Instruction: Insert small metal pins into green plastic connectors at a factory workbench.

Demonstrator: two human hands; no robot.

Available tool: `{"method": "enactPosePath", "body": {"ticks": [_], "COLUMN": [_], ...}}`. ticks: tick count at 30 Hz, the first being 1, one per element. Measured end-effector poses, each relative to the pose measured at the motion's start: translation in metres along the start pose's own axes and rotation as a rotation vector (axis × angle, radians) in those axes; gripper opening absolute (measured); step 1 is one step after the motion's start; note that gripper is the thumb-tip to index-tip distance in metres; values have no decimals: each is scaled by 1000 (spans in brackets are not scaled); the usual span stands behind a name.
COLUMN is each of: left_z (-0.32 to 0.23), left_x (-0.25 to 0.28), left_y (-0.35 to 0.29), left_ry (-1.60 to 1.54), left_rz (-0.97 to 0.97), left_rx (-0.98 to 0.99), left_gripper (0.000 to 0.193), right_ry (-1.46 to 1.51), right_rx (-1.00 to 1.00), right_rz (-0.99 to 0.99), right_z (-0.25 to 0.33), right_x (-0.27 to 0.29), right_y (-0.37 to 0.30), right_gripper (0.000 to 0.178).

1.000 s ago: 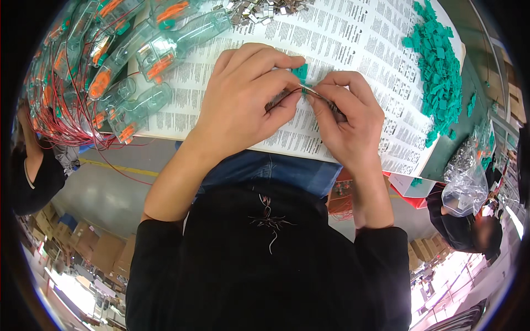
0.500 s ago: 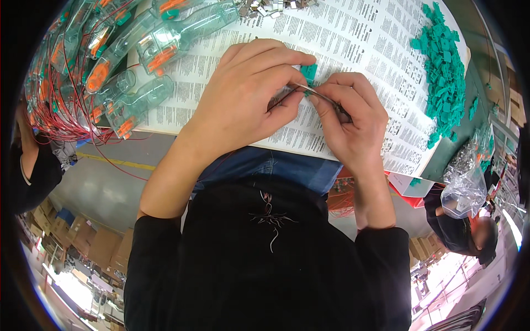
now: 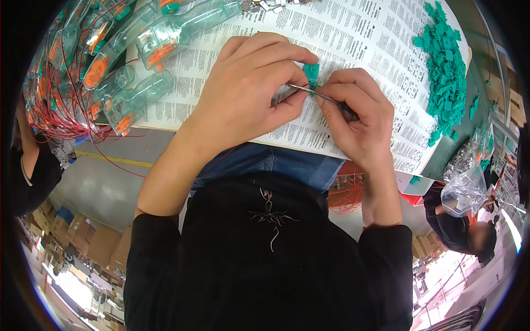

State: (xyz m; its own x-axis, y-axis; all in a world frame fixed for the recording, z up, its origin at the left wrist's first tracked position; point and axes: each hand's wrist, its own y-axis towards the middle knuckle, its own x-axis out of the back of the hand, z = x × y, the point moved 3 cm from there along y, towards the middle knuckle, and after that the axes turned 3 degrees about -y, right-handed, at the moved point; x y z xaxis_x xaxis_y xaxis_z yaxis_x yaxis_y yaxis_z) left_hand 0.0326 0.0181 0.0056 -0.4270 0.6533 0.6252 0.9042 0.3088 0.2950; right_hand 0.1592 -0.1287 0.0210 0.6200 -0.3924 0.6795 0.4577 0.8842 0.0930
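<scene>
My left hand (image 3: 256, 83) is curled, thumb and index finger closed around a small green plastic piece (image 3: 312, 71) that shows past the fingertips. Part of that piece is hidden by the fingers. My right hand (image 3: 359, 113) grips a thin, pointed metal tool (image 3: 326, 97), its darker rear end tucked into the palm. The tool's tip reaches across to my left fingertips, beside the green piece; whether it touches the piece I cannot tell. Both hands are just above the printed white sheet (image 3: 359, 52) on the table.
Transparent handle-shaped housings (image 3: 204, 22) with orange parts and red wires (image 3: 66, 118) crowd the left. Small metal pieces (image 3: 270, 5) lie at the far edge. A heap of green plastic pieces (image 3: 444, 71) is on the right, near a clear plastic bag (image 3: 464, 193). Other people sit at both sides.
My right hand has shifted slightly right and the metal tool now slants more clearly across the fingertips. My left hand has barely moved, and more of the green piece shows.
</scene>
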Motion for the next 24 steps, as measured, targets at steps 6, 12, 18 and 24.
{"method": "enactPosePath", "body": {"ticks": [6,12,18,24], "left_z": [-1,0,0,-4], "left_x": [-2,-1,-2,-4], "left_y": [1,1,1,2], "left_ry": [16,44,34,62], "left_rz": [24,29,43,25], "left_rx": [7,3,5,10], "left_gripper": [15,16,17,18], "right_ry": [8,-32,-16,-90], "right_rx": [73,49,116,128], "right_rz": [-64,-17,-38,-59], "right_z": [-6,-3,-4,0], "right_x": [0,2,2,-1], "right_y": [-5,-1,-2,-2], "right_gripper": [14,15,14,15]}}
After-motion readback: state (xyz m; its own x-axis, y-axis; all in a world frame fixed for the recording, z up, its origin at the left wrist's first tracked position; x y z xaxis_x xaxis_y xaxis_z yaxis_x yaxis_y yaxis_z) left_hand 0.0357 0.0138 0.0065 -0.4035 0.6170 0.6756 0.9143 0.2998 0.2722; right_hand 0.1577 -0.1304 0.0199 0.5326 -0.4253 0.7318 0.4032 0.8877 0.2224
